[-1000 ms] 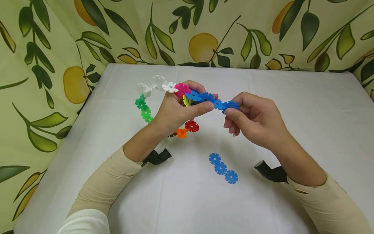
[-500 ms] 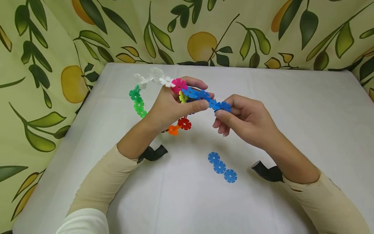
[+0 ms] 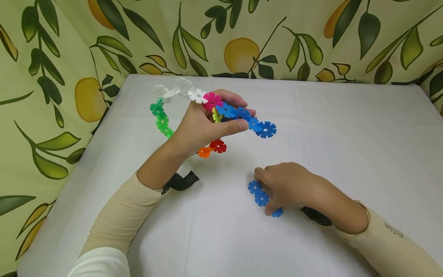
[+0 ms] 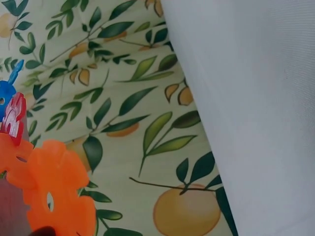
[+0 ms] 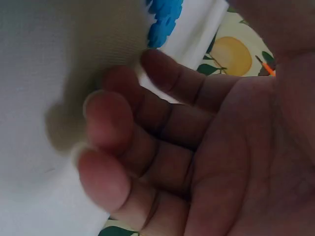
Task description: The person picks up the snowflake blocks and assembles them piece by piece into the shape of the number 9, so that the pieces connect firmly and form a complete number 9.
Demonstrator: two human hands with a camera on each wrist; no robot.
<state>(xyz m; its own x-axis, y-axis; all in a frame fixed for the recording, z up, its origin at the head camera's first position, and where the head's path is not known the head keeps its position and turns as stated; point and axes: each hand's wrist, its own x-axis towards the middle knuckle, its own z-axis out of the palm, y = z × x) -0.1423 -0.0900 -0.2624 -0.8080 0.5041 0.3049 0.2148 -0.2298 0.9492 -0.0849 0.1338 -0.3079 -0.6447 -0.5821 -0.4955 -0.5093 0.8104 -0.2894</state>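
Note:
My left hand (image 3: 204,127) holds a multicoloured chain of notched plastic snowflake discs above the table, thumb on its blue stretch. From the white discs (image 3: 181,87) the chain curves through green discs (image 3: 162,122) to the orange disc (image 3: 204,152); my hand hides part of it. The end blue disc (image 3: 266,129) sticks out to the right. An orange disc (image 4: 59,182) looms in the left wrist view. Three joined blue discs (image 3: 262,198) lie on the table. Over them my right hand (image 3: 290,186) spreads thumb and forefinger; the right wrist view shows its fingers loosely bent.
A white cloth covers the table (image 3: 363,146). Behind and to the left hangs a leaf-and-fruit patterned curtain (image 3: 138,34). A black strap mount (image 3: 181,181) sits at the left wrist, another black mount (image 3: 316,216) at the right.
The right hand let go of the blue end of the held chain and moved down to the three blue discs on the table. The left hand shifted slightly left, still holding the chain.

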